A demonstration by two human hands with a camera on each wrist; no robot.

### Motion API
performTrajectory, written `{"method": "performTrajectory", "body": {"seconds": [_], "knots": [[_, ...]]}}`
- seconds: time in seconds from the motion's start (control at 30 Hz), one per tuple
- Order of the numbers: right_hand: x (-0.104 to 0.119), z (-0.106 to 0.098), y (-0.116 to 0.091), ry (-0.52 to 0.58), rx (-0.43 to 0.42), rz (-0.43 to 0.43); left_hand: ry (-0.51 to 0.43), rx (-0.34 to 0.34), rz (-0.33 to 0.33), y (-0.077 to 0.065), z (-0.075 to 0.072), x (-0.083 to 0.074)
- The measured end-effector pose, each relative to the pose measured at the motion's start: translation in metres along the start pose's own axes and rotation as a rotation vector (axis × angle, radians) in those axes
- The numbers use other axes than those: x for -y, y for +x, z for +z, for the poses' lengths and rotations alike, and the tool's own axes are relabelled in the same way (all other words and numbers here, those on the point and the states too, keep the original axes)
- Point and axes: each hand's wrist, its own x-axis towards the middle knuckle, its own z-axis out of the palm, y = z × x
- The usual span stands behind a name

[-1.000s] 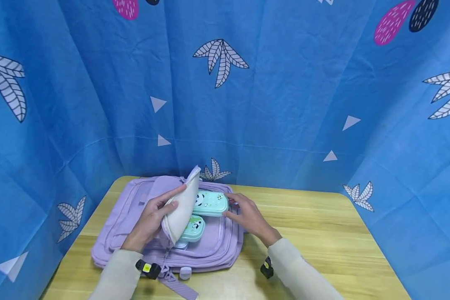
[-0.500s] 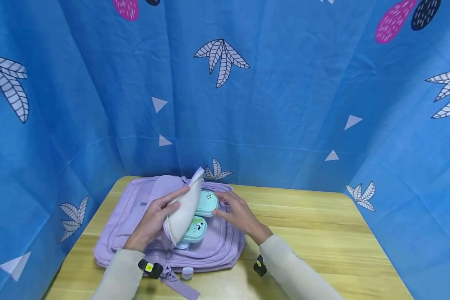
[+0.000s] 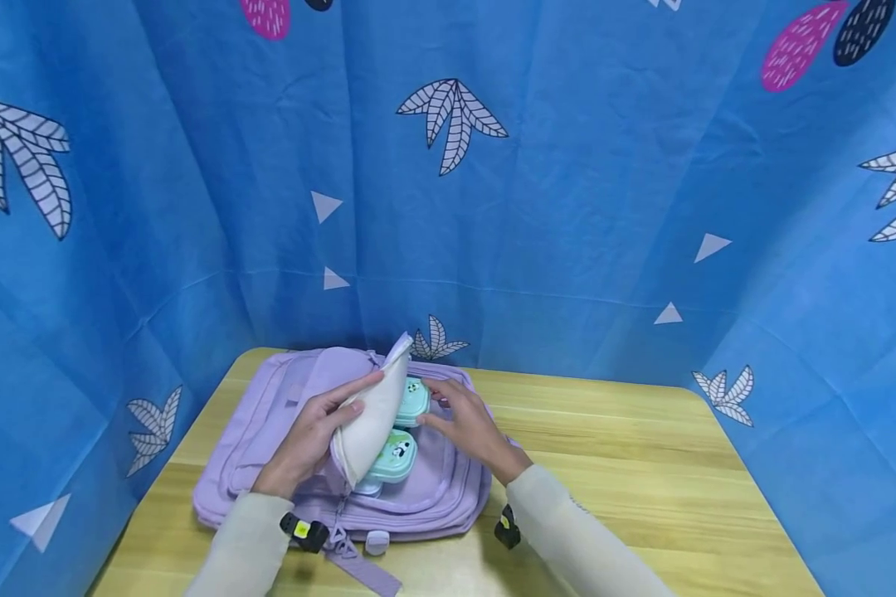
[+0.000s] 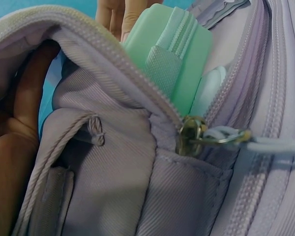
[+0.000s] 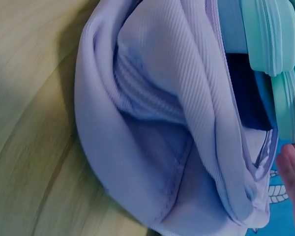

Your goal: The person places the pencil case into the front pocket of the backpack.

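A lilac backpack [image 3: 250,439] lies on the table with its front pocket unzipped. My left hand [image 3: 309,435] grips the edge of the pocket's front panel [image 3: 373,431], pulling it up so its pale lining shows. My right hand [image 3: 466,421] pinches the outer end of a mint-green zipped pencil case [image 3: 414,402], whose other end is hidden behind the panel. In the right wrist view the fingertips [image 5: 291,164] are at the end of this case. A second mint case [image 3: 393,458] with a panda print sits nearer me, partly inside the pocket.
A pale blue item [image 3: 368,487] shows under the nearer case. A lilac strap [image 3: 366,572] and a small whitish piece [image 3: 377,543] lie at the bag's near side. Wooden table [image 3: 627,464] extends to the right; a blue patterned curtain [image 3: 567,207] encloses the back and sides.
My right hand has moved left with the upper pencil case, which now goes deeper behind the panel; its panda print is covered. My left hand keeps holding the panel open.
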Motion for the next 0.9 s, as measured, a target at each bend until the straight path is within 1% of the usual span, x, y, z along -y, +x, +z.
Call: {"method": "performTrajectory", "body": {"seconds": [0.07, 0.27, 0.4, 0.6, 0.73, 0.8, 0.9], "knots": [[0.002, 0.002, 0.001, -0.005, 0.002, 0.017, 0.0, 0.0, 0.0, 0.001, 0.0, 0.0], [0.007, 0.007, 0.004, 0.034, -0.001, 0.043, -0.012, 0.009, 0.015, 0.001, 0.001, -0.001], [0.009, 0.011, 0.005, 0.046, -0.004, 0.055, -0.017, 0.027, 0.031, 0.002, 0.001, -0.002], [0.01, 0.012, 0.004, 0.064, 0.01, 0.069, -0.025, 0.036, 0.027, 0.002, 0.002, -0.003], [0.007, 0.011, 0.003, 0.073, 0.014, 0.085, 0.002, 0.029, 0.02, 0.002, 0.005, -0.004], [0.005, 0.011, 0.002, 0.083, 0.019, 0.091, 0.031, 0.016, 0.013, 0.002, 0.006, -0.006], [0.003, 0.009, 0.001, 0.094, 0.016, 0.082, 0.066, -0.003, -0.006, 0.002, 0.009, -0.008]]}}
